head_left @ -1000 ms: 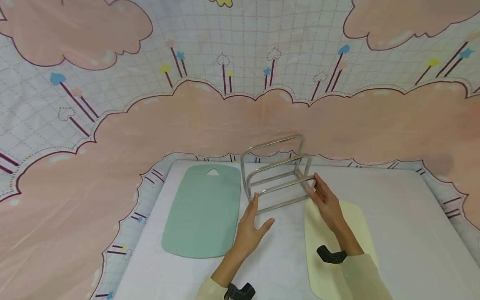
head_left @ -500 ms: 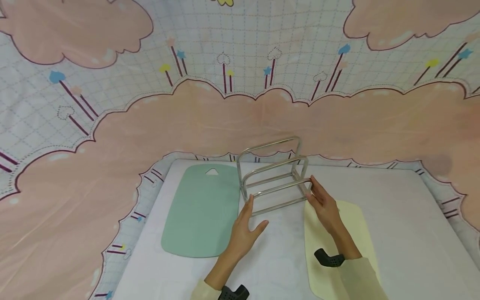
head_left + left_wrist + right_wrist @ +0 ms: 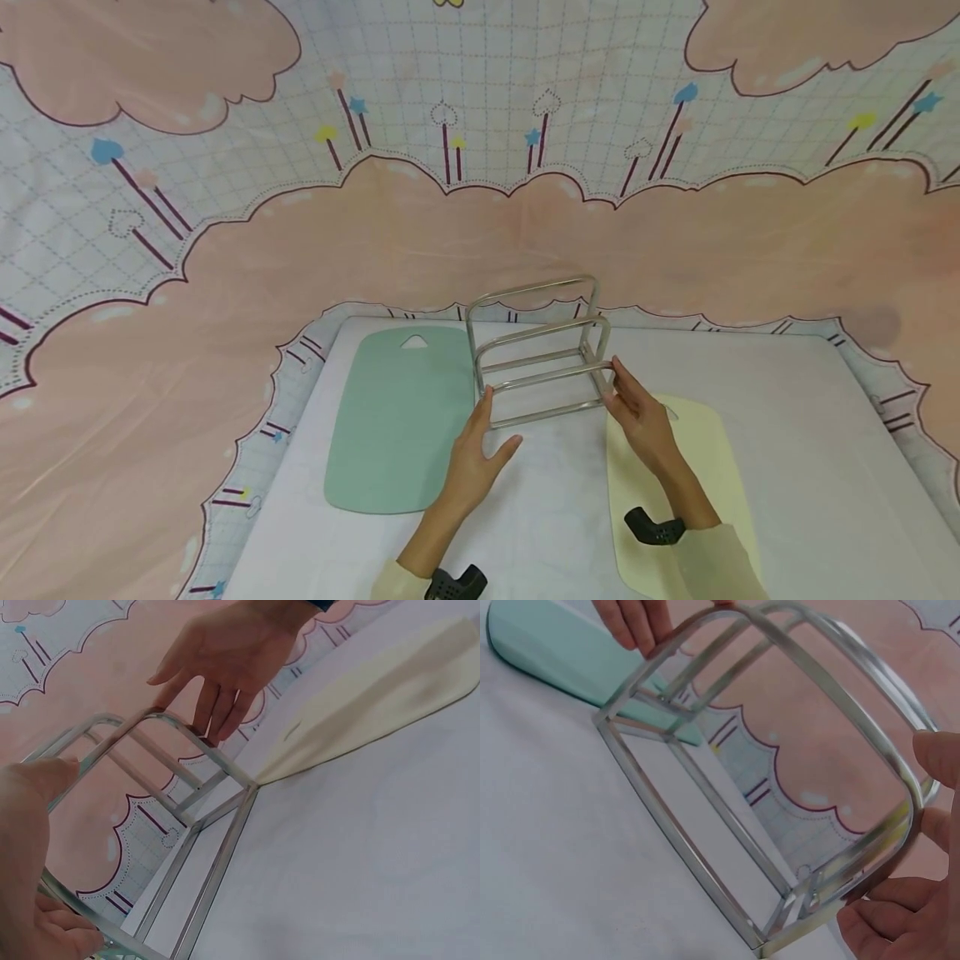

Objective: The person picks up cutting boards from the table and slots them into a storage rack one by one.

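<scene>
Pink cloud shapes and a pale grid cover the backdrop cloth (image 3: 480,237), which hangs behind a white tabletop (image 3: 817,400). Only the head view takes in the whole of the green board (image 3: 401,425) on the left; it also shows the pale yellow board (image 3: 712,442) on the right, partly under the right forearm. Each wrist view adds the opposite hand's fingers: the left one shows the right hand (image 3: 647,429) with its fingers along the outer end of the metal rack (image 3: 552,377), and the right one shows fingers of the left hand (image 3: 468,471) at the other end. Both hands keep their fingers fairly straight against the rack, not wrapped round it; from above, the left thumb stands well apart.

Silvery bent rod forms the rack: three rounded hoops, one behind another, joined by rails at the base. It sits between the hands toward the far side of the tabletop; whether its whole base rests there, I cannot tell.

Its left end is just beside the green board, its near right corner near the yellow board. Behind, the far edge runs close. White surface spreads between the forearms and, more widely, right of the yellow board.
</scene>
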Tool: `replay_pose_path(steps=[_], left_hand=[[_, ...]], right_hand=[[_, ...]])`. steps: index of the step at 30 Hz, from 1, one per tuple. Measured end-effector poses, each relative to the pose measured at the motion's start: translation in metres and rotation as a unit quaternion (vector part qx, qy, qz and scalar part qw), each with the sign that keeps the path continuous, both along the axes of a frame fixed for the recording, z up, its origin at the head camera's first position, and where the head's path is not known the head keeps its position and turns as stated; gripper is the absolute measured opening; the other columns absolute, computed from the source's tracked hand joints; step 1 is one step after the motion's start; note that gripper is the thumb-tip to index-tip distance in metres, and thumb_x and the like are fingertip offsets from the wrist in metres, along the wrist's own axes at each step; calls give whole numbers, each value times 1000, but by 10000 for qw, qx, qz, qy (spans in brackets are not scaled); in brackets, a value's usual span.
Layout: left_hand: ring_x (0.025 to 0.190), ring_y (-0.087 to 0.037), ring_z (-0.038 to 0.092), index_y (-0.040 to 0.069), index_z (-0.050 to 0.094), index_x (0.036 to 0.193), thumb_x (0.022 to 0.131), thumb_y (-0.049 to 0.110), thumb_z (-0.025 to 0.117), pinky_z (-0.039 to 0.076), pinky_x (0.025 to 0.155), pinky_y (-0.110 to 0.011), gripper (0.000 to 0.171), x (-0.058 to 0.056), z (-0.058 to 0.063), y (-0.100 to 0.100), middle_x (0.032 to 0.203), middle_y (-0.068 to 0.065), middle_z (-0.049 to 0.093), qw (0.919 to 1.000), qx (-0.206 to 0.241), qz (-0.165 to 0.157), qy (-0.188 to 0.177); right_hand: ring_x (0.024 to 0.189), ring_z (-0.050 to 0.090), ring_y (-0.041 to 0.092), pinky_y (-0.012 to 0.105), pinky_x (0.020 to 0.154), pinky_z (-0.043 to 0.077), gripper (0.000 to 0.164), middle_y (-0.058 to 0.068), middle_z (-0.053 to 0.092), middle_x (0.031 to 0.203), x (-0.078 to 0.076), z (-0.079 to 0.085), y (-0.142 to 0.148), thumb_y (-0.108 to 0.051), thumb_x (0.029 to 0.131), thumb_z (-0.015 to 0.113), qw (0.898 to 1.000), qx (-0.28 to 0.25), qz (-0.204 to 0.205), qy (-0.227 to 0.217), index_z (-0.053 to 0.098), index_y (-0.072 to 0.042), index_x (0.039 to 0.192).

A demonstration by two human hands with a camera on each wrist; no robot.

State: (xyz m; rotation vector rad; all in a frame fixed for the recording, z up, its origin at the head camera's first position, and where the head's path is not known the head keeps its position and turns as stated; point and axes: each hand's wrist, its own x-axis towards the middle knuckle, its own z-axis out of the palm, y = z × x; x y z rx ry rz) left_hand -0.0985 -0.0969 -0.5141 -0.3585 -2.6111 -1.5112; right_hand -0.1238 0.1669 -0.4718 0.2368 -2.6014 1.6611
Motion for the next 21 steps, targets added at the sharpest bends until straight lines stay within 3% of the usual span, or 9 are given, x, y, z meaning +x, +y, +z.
replay_pose_path(steps=[5,10,16,21], left_hand=[[139,-34,25,18,17,154,91,40,64,27,106,-55,81,1,-1,-5,154,-11,25,9999,30,-53,87],[139,-34,26,20,17,154,92,41,63,28,106,-55,80,1,-3,-9,154,-10,25,9999,13,-76,117],[139,-31,26,19,17,154,92,40,64,28,107,-52,81,1,-4,-15,155,-7,24,9995,-75,-223,207],[138,-26,29,12,19,154,91,30,67,31,106,-47,81,-1,-9,-21,154,-6,25,9975,-268,-284,596]], right_hand=[[128,40,44,52,95,40,58,20,33,148,1,-17,4,-17,100,52,9998,110,-26,153,25,-10,152],[127,44,39,48,94,43,58,13,36,149,1,-37,8,-22,100,54,9992,187,-120,325,28,-20,152],[127,45,36,42,94,43,57,13,40,146,9,-42,5,-24,99,56,9985,99,-316,428,33,-22,151],[125,47,37,42,95,43,56,15,42,144,15,-40,0,-20,99,56,9972,175,-419,600,34,-19,150]])
